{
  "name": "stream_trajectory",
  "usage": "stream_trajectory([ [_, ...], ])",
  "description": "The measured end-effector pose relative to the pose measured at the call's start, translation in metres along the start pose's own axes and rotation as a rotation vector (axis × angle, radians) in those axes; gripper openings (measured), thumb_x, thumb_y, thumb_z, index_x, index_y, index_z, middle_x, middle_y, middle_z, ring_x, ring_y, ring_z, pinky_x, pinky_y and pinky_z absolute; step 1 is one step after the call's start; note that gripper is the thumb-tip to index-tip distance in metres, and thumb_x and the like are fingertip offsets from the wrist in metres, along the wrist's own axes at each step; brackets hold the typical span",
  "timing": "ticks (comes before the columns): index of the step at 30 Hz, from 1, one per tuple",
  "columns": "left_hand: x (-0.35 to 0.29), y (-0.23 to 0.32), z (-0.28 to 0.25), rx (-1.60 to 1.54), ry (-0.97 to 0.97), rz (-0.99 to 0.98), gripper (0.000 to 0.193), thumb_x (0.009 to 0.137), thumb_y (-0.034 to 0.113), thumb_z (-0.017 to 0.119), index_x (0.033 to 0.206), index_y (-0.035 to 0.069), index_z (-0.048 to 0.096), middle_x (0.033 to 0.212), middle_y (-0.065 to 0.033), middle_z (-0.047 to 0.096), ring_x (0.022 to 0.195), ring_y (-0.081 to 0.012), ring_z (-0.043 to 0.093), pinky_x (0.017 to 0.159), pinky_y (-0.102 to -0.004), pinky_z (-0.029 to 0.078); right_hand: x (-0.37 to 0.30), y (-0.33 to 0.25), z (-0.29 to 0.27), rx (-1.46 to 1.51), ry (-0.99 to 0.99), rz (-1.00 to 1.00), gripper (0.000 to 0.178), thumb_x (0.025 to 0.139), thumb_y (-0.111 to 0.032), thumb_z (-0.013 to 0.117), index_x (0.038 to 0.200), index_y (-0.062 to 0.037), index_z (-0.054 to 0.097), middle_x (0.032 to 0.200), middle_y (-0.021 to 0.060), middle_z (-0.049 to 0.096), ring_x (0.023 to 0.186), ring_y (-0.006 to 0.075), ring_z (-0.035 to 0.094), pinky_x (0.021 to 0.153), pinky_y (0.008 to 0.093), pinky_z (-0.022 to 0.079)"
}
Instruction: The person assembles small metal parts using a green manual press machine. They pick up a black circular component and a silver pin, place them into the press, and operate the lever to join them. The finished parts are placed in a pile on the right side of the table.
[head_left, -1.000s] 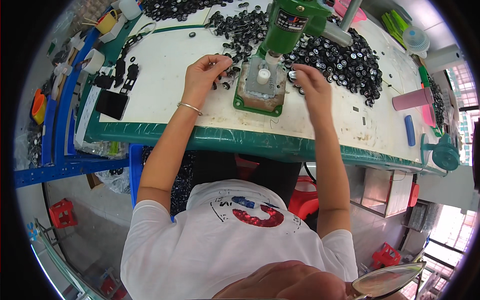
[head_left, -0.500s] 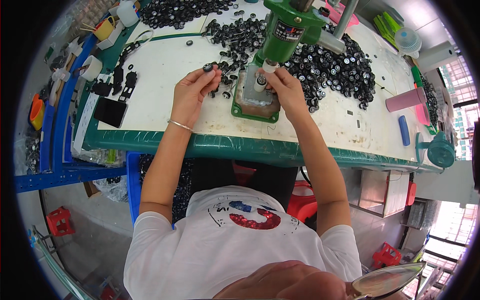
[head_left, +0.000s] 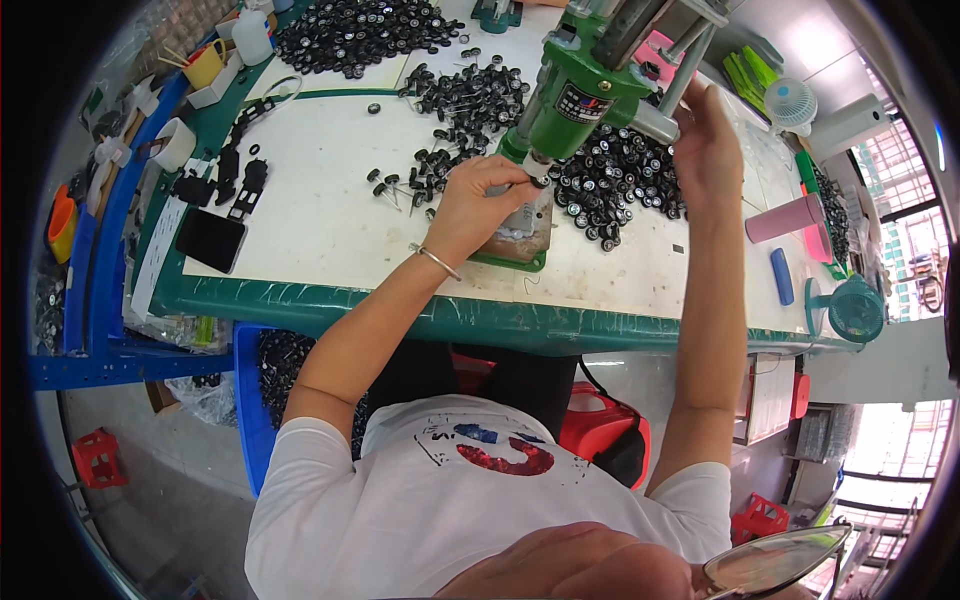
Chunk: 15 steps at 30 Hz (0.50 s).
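We note the left hand (head_left: 478,200) curled at the foot of the green hand press (head_left: 585,95), fingertips pinched on a small black wheel part (head_left: 540,181) right under the ram, over the press base plate (head_left: 520,235). The right hand (head_left: 705,140) is raised beside the press column, fingers wrapped about the lever (head_left: 690,65); how tightly it grips we cannot tell. Loose black wheels (head_left: 615,185) lie heaped just right of the base, with axled wheels (head_left: 455,110) scattered behind the left hand on the white worktop (head_left: 310,215). We judge the step in hand to be seating one part under the ram before pressing. The next move would call for the part to sit square and the left fingertips to be clear of the ram before the lever comes down. A dark phone (head_left: 210,240) lies well apart at the left edge.
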<state>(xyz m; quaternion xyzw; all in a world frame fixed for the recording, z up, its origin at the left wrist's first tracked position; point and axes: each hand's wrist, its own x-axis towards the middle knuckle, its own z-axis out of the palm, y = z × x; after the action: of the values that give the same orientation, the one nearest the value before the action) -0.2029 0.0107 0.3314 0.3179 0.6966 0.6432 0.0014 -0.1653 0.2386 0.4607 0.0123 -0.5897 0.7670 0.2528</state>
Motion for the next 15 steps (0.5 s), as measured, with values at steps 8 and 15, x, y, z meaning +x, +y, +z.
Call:
stream_trajectory([
  [8,0.011,-0.02,0.007,-0.42,-0.013,-0.054,0.015,0.078,0.003,0.072,0.093,0.001,0.072,0.09,-0.0018,0.065,0.082,-0.0088,0.058,0.071,-0.0221,0.047,0.09,-0.059,0.025,0.143,-0.203,-0.002,0.03,0.096,-0.031,0.05,0.106,-0.0038,0.056,0.091,0.0073,0.06,0.081,0.0181,0.058,0.074,0.0298,0.048],
  [15,0.011,-0.02,0.005,-0.477,-0.054,-0.081,0.019,0.078,-0.003,0.069,0.096,0.002,0.072,0.089,-0.0023,0.064,0.082,-0.0085,0.057,0.073,-0.021,0.045,0.137,-0.094,0.028,0.194,-0.455,0.136,0.017,0.094,-0.022,0.057,0.083,-0.0115,0.051,0.06,-0.0025,0.048,0.046,0.007,0.043,0.037,0.0187,0.033],
])
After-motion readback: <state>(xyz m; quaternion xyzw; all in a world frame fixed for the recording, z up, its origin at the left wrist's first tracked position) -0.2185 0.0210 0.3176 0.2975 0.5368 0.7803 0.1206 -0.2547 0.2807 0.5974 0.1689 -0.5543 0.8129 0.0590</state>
